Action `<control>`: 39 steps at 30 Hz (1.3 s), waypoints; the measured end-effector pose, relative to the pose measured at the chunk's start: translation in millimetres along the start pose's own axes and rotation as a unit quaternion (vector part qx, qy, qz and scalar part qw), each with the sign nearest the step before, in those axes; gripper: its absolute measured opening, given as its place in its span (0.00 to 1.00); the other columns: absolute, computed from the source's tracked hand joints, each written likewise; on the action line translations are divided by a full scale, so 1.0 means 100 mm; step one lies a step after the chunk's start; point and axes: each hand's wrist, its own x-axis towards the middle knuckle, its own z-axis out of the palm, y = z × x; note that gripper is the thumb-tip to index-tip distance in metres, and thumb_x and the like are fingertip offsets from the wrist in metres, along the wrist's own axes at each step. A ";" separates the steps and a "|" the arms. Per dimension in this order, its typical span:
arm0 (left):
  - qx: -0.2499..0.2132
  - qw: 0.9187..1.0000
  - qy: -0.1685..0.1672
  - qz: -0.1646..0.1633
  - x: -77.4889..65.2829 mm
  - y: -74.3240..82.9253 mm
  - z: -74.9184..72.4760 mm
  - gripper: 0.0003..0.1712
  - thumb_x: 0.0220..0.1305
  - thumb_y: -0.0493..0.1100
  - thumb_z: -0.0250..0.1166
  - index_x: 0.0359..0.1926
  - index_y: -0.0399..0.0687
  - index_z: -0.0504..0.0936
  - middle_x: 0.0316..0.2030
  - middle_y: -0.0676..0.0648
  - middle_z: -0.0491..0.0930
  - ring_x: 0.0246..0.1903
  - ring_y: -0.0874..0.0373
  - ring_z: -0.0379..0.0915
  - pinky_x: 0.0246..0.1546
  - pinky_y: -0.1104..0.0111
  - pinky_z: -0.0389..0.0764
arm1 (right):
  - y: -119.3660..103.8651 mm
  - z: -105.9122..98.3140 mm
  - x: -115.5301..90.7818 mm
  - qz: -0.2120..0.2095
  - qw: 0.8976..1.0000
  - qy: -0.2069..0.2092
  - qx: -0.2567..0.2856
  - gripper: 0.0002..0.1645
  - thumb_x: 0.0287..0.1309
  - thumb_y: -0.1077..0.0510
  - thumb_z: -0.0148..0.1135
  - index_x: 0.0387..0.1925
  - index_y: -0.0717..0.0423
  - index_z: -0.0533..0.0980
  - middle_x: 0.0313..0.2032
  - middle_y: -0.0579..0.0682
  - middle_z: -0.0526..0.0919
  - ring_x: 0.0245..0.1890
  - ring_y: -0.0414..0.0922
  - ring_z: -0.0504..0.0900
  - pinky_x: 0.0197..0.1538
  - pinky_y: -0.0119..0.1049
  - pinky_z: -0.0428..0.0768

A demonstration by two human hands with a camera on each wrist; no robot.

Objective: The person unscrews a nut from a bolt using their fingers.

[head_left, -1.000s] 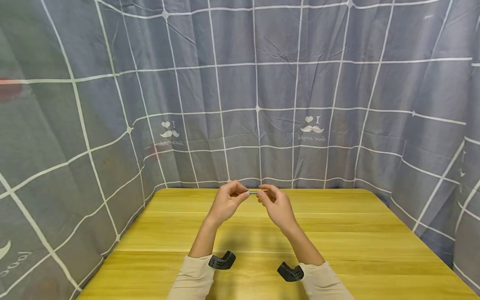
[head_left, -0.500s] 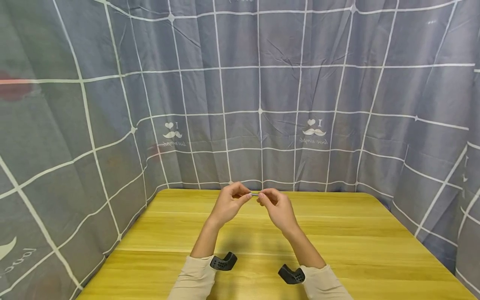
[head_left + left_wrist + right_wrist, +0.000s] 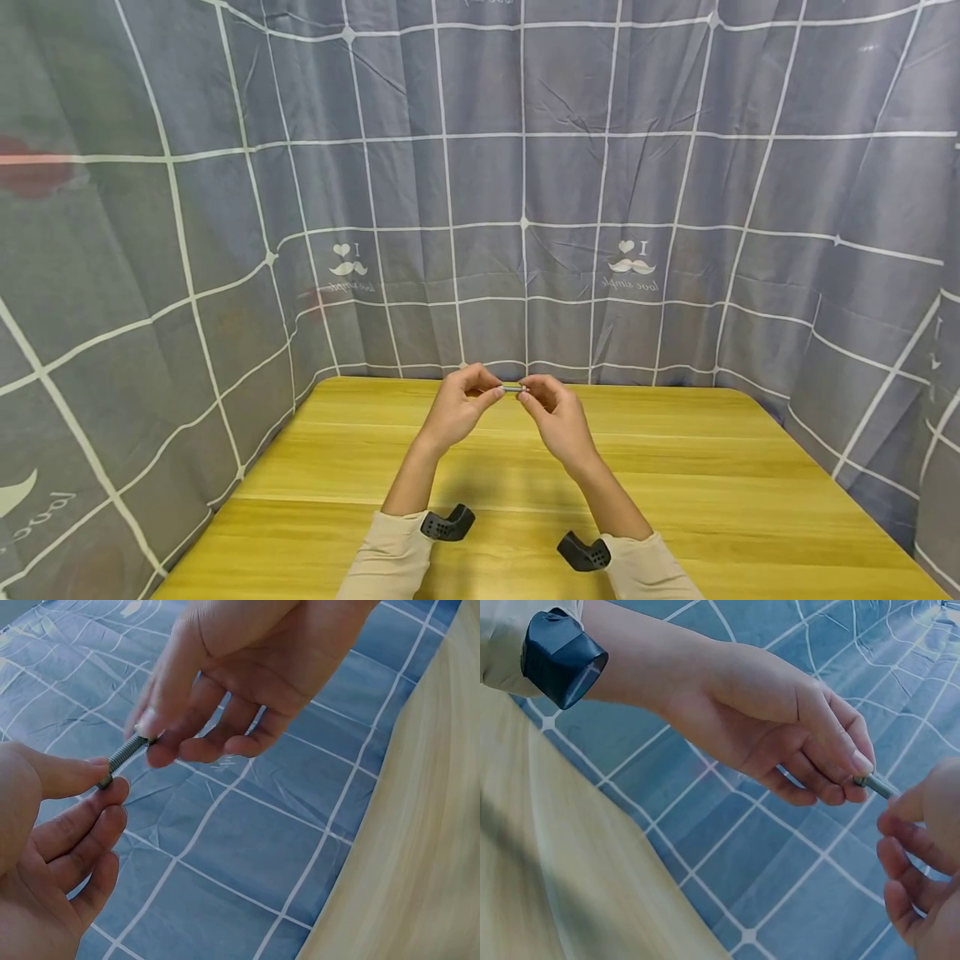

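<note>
Threaded bolt (image 3: pixel 126 751) bridges the gap between two hands, and its long axis runs from one set of fingertips to the other: nearly level and side to side in the head view, slanted in both wrist views. We see it lie to the right of the left hand (image 3: pixel 453 408) and to the left of the right hand (image 3: pixel 559 417), so neither hand is nearer; each has one end. The left thumb and fingertip pinch one end, where the bolt looks wider. The right thumb and fingers pinch the other, where a small piece (image 3: pixel 523 388) shows, too covered for us to name. Bare thread shows between the two grips, and the hands are apart.

Below, we have a wood-grain table (image 3: pixel 675 467); the bolt is held up off it, toward its far edge in the head view. A grey curtain (image 3: pixel 558 179) with white grid lines hangs behind and along both sides. Pale sleeves (image 3: pixel 386 554) cover the forearms, with a black device (image 3: pixel 447 523) near each wrist.
</note>
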 end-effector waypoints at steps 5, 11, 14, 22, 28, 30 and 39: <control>0.001 1.000 -0.004 -0.005 0.00 0.00 0.00 0.04 0.70 0.27 0.64 0.40 0.24 0.81 0.37 0.33 0.84 0.38 0.41 0.79 0.44 0.49 0.79 | 0.00 -0.01 -0.01 0.016 1.000 -0.006 0.006 0.27 0.71 0.58 0.66 0.68 0.53 0.72 0.58 0.56 0.82 0.52 0.55 0.83 0.55 0.53 0.81; 0.001 1.000 -0.003 -0.005 -0.01 0.00 0.00 0.03 0.69 0.27 0.64 0.40 0.25 0.81 0.37 0.33 0.84 0.38 0.40 0.79 0.45 0.47 0.79 | 0.01 -0.01 -0.02 0.014 1.000 0.000 0.003 0.12 0.75 0.59 0.61 0.54 0.59 0.81 0.45 0.55 0.87 0.49 0.57 0.83 0.55 0.52 0.79; -0.001 1.000 -0.005 -0.006 -0.01 0.00 0.00 0.04 0.70 0.27 0.64 0.40 0.24 0.81 0.38 0.32 0.84 0.38 0.40 0.79 0.45 0.47 0.79 | 0.01 -0.01 -0.01 0.000 1.000 -0.003 0.011 0.15 0.72 0.65 0.62 0.57 0.58 0.80 0.51 0.56 0.85 0.52 0.57 0.83 0.57 0.54 0.79; -0.003 1.000 -0.009 -0.007 0.00 -0.01 0.00 0.02 0.69 0.26 0.63 0.40 0.26 0.80 0.37 0.31 0.84 0.38 0.41 0.79 0.45 0.46 0.79 | 0.01 -0.01 -0.01 0.015 1.000 0.000 -0.004 0.17 0.75 0.57 0.62 0.59 0.58 0.79 0.48 0.56 0.86 0.48 0.53 0.84 0.54 0.52 0.80; -0.005 1.000 -0.007 -0.002 0.00 -0.02 0.00 0.03 0.70 0.27 0.63 0.38 0.27 0.80 0.37 0.33 0.84 0.38 0.43 0.79 0.45 0.49 0.79 | 0.00 -0.02 0.01 -0.006 1.000 -0.009 -0.002 0.16 0.71 0.64 0.65 0.58 0.59 0.79 0.53 0.56 0.84 0.52 0.56 0.83 0.55 0.53 0.80; -0.002 1.000 -0.005 -0.001 0.01 -0.02 0.00 0.03 0.70 0.27 0.63 0.38 0.27 0.80 0.37 0.33 0.84 0.38 0.44 0.80 0.45 0.51 0.80 | -0.01 -0.02 0.01 0.002 1.000 -0.012 -0.001 0.23 0.70 0.61 0.67 0.63 0.56 0.76 0.57 0.56 0.82 0.54 0.58 0.83 0.55 0.55 0.80; 0.007 1.000 0.001 0.004 0.02 -0.03 0.00 0.03 0.70 0.27 0.64 0.38 0.27 0.80 0.36 0.35 0.85 0.37 0.44 0.79 0.43 0.55 0.80 | -0.02 -0.02 0.03 0.005 1.000 0.004 -0.009 0.13 0.71 0.63 0.64 0.54 0.60 0.81 0.46 0.55 0.86 0.47 0.53 0.84 0.50 0.48 0.80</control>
